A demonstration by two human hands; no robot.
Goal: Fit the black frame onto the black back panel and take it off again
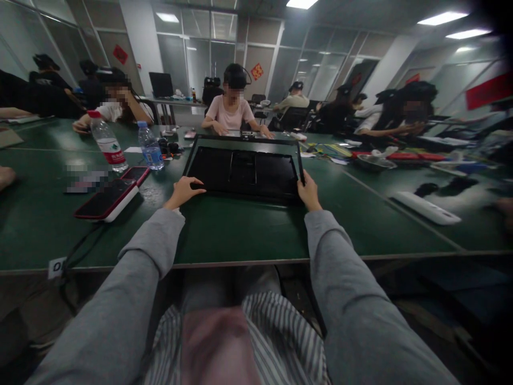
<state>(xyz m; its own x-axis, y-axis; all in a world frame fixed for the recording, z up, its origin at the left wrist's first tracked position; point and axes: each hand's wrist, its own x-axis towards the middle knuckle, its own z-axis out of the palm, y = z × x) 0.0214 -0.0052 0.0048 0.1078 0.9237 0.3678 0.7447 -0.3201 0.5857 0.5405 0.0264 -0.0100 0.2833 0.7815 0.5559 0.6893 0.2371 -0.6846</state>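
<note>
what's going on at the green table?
Someone in grey sleeves is gripping a thin black frame by its right side with their right hand. The left hand is at its near left corner, grip unclear. A flat black panel shows through the frame's opening. Two plastic bottles stand on the green table, off to the left.

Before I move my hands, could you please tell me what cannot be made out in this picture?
All in the head view:
- Table top under the black panel: hidden by the panel.
- Left hand's contact with the black frame: too blurred.
- Flat item beside the phones: pixelated.
- Bottle label's small print: too small.
- Bare skin at left: cut off by the edge.
</note>
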